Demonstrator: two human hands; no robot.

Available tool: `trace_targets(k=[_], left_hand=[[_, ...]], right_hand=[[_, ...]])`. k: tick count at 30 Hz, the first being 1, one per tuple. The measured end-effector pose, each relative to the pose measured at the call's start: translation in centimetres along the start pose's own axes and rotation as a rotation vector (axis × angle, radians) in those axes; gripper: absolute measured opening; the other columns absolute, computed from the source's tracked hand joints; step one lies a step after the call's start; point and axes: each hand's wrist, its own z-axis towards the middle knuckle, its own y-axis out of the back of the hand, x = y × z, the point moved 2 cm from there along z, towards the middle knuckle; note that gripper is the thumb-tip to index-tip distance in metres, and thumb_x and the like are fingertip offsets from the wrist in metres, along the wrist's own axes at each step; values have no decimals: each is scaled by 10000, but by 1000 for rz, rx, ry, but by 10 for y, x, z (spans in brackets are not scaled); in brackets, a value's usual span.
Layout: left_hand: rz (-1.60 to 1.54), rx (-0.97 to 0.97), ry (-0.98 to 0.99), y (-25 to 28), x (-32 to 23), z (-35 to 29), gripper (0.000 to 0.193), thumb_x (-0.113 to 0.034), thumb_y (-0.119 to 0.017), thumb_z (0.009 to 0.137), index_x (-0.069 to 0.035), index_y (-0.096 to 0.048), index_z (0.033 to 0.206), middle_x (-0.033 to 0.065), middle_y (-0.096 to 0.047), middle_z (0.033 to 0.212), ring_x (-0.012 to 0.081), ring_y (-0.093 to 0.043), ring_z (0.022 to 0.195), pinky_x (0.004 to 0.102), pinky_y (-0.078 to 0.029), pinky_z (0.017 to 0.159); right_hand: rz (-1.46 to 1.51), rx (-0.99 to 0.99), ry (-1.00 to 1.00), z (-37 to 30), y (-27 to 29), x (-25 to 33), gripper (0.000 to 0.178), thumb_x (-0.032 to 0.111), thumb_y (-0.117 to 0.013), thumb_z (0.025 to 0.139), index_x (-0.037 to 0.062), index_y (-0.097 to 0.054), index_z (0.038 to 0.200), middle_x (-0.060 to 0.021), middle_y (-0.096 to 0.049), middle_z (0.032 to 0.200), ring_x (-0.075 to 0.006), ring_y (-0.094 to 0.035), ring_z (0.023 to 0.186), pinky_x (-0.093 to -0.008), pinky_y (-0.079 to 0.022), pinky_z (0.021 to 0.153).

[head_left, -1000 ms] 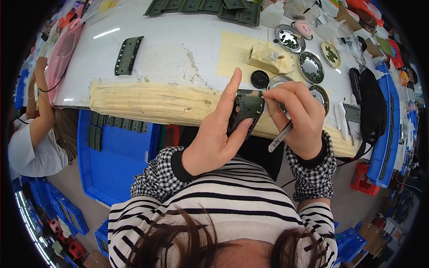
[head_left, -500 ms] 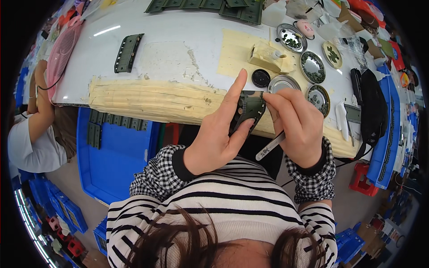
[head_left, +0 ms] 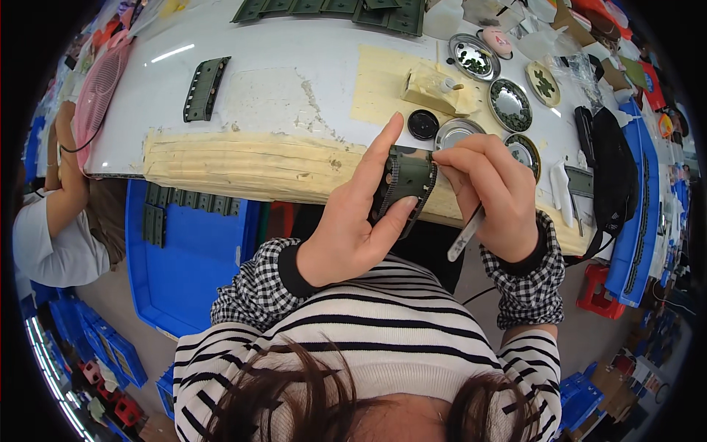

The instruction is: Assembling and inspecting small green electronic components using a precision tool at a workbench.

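My left hand grips a dark green plastic model part at the table's front edge. Its thumb presses on the near side, while the index finger stretches up along the left side. The part is curved, with toothed edges and some brown patches. At its upper right corner, the thumb and fingertips of my right hand are pinched together; whatever lies between them is too small to make out. Metal tweezers are tucked in that same hand, their wide end hanging down below the fingers.
Round dishes of small green pieces stand at the right, near a black lid and a taped block. Another green part lies at left. A blue tray sits below the padded edge; a person is beyond.
My right wrist has shifted a little right, and the tweezers' wide end has swung right and upright. The green part has turned slightly in my left hand.
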Motion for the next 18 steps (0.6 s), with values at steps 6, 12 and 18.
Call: trace_targets(k=[6, 12, 18], left_hand=[[2, 64, 42, 3, -4, 3, 725, 16, -521, 880, -12, -145, 1499, 168, -581, 1116, 207, -566, 949, 273, -419, 894], [47, 116, 35, 3, -5, 3, 731, 14, -522, 878, -29, -145, 1503, 169, -583, 1117, 220, -572, 951, 275, -419, 895], [44, 126, 23, 4, -5, 3, 731, 20, -523, 875, -26, -148, 1501, 167, -582, 1126, 217, -573, 953, 272, -414, 903]], right_hand=[[5, 18, 12, 3, 9, -5, 209, 7, -692, 721, 33, -622, 917, -67, -579, 804, -210, -590, 604, -303, -470, 502], [11, 64, 22, 5, 12, -7, 198, 10, -692, 716, 36, -608, 893, -61, -562, 796, -216, -594, 607, -307, -471, 500], [9, 58, 14, 3, 10, -6, 203, 22, -683, 715, 29, -600, 900, -64, -563, 816, -211, -578, 588, -306, -465, 497]])
